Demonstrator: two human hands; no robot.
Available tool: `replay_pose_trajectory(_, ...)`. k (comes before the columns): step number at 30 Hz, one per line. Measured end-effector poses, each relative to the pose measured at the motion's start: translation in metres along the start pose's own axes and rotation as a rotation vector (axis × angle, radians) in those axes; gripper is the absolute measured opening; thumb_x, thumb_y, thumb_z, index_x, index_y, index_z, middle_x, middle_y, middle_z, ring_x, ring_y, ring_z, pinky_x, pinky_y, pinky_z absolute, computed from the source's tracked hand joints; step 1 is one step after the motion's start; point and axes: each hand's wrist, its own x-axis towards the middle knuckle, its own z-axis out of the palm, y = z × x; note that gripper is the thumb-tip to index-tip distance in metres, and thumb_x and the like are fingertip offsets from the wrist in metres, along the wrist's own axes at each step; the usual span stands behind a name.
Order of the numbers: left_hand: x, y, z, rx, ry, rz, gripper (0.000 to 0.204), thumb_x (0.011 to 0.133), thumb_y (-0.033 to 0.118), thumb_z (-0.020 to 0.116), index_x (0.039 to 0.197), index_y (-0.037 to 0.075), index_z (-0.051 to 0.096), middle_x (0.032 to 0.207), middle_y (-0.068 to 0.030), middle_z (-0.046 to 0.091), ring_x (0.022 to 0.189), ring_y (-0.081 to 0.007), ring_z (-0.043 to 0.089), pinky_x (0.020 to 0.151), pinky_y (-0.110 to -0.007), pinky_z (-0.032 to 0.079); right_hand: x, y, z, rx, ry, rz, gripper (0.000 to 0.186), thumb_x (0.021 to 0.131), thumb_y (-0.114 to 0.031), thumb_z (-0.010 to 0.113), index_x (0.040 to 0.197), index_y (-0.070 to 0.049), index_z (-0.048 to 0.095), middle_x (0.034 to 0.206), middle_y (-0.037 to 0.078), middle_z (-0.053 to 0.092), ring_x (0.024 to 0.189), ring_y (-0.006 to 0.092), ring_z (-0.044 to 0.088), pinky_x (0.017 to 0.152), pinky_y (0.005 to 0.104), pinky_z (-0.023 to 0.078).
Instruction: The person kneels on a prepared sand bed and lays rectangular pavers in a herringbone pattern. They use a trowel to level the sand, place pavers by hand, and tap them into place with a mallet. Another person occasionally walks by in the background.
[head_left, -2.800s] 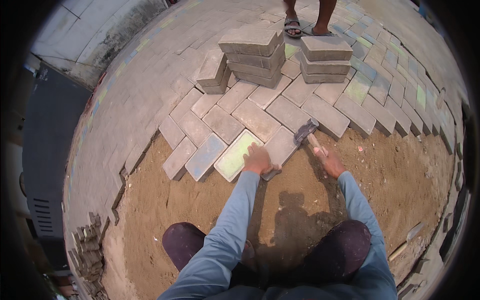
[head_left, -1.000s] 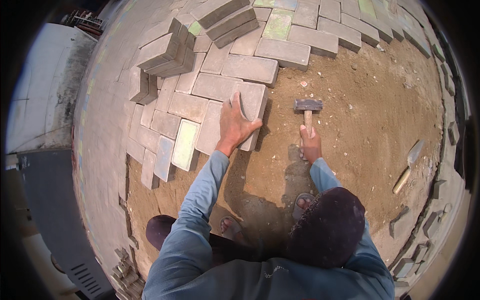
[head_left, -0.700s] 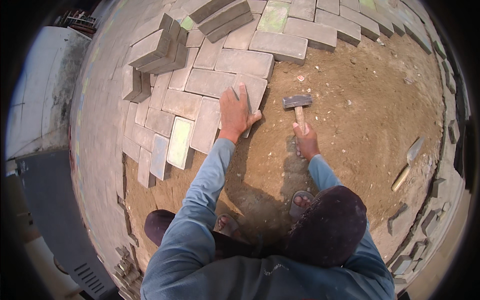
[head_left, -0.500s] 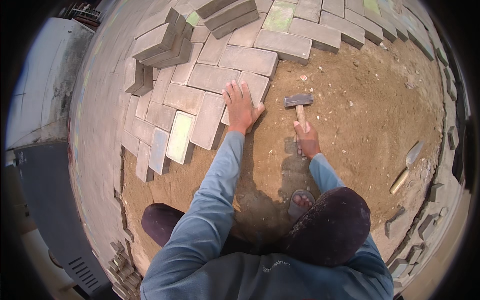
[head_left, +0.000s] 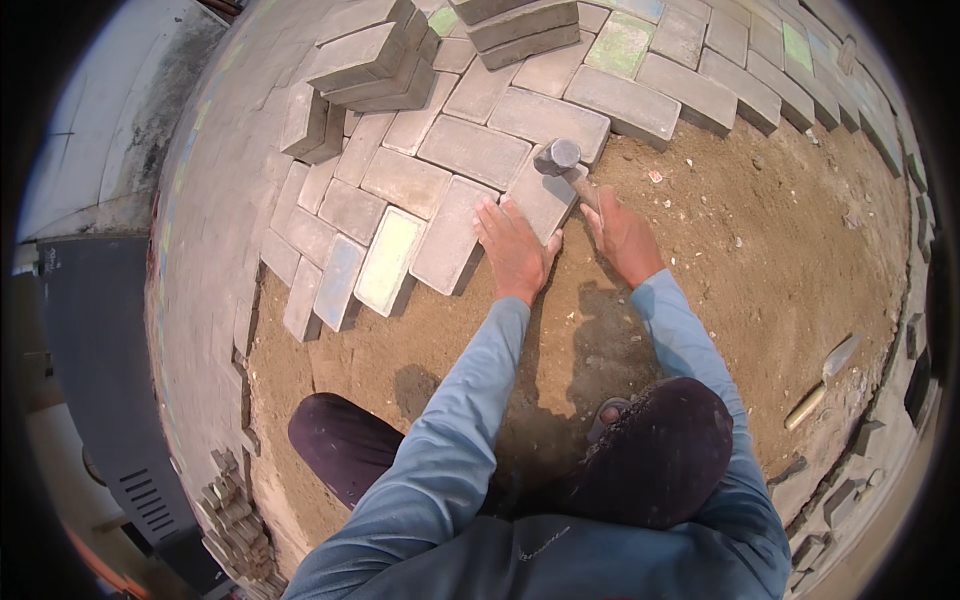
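Note:
My left hand (head_left: 518, 258) rests on the near end of a grey paver (head_left: 545, 200) at the edge of the herringbone paving, fingers spread and thumb along its right edge. My right hand (head_left: 625, 242) grips the wooden handle of a hammer (head_left: 558, 157), whose dark metal head is raised over that paver's far end. To the left lie another grey paver (head_left: 450, 240), a yellow-green one (head_left: 388, 262) and a pale blue one (head_left: 340, 280). Bare sand (head_left: 740, 270) borders the pavers beside and below my hands.
Stacked pavers (head_left: 365, 60) stand on the laid paving at the upper left and top. A trowel (head_left: 805, 405) lies on the sand at right, near a broken edge. Loose pavers (head_left: 230, 505) are heaped at lower left. A dark grey metal panel (head_left: 90, 350) and a white wall (head_left: 100, 120) are at far left.
The hammer has swung up from over the sand to above the paver. My left hand sits lower on that paver. The view has shifted, placing the paving further right in the picture.

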Motion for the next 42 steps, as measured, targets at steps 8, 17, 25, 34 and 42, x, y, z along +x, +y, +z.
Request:
replay_pose_trajectory(8, -0.006, 0.010, 0.011, -0.036, 0.027, -0.130, 0.108, 0.089, 0.055, 0.070, 0.152, -0.016, 0.018, 0.157, -0.0445, 0.015, 0.150, -0.0562, 0.011, 0.123, -0.060, 0.007, 0.068, -0.022, -0.029, -0.117, -0.110, -0.030, 0.026, 0.102, -0.025, 0.056, 0.111, -0.001, 0.048, 0.097, 0.029, 0.069, 0.091, 0.0473, 0.068, 0.077, 0.0573, 0.053)
replay_pose_trajectory(17, 0.004, 0.024, 0.012, -0.021, 0.003, -0.124, 0.107, 0.089, 0.055, 0.070, 0.153, -0.015, 0.020, 0.158, -0.0418, 0.017, 0.151, -0.0534, 0.010, 0.124, -0.059, 0.007, 0.054, 0.015, 0.002, 0.273, -0.087, 0.099, 0.035, 0.103, -0.034, 0.055, 0.111, -0.001, 0.047, 0.087, 0.023, 0.067, 0.077, 0.0401, 0.067, 0.068, 0.0505, 0.051)
replay_pose_trajectory(25, -0.005, 0.015, 0.021, 0.037, 0.080, -0.070, 0.104, 0.090, 0.056, 0.069, 0.154, -0.011, 0.022, 0.159, -0.0388, 0.019, 0.151, -0.0526, 0.015, 0.124, -0.058, 0.012, -0.069, 0.011, 0.047, 1.465, 0.056, 0.797, 0.027, 0.103, -0.039, 0.059, 0.106, -0.016, 0.046, 0.066, -0.002, 0.041, 0.047, 0.0099, 0.039, 0.039, 0.0300, 0.029)
replay_pose_trajectory(34, -0.007, 0.015, 0.025, 0.076, 0.067, -0.069, 0.107, 0.087, 0.058, 0.071, 0.155, -0.009, 0.022, 0.158, -0.0405, 0.019, 0.149, -0.0551, 0.017, 0.121, -0.062, 0.016, -0.055, 0.021, 0.028, 1.241, -0.150, 0.685, 0.031, 0.102, -0.038, 0.060, 0.107, -0.010, 0.047, 0.067, -0.001, 0.045, 0.049, 0.0105, 0.041, 0.041, 0.0303, 0.036)
replay_pose_trajectory(42, 0.103, -0.054, -0.118, -0.126, -1.348, -0.119, 0.081, 0.097, 0.055, 0.057, 0.149, -0.005, 0.042, 0.151, -0.0280, 0.047, 0.142, -0.0370, 0.046, 0.117, -0.049, 0.039, -0.211, 0.074, -0.023, 1.095, -0.220, 0.697, 0.033, 0.101, -0.037, 0.064, 0.113, -0.009, 0.050, 0.062, -0.002, 0.046, 0.047, 0.0097, 0.045, 0.041, 0.0291, 0.039)
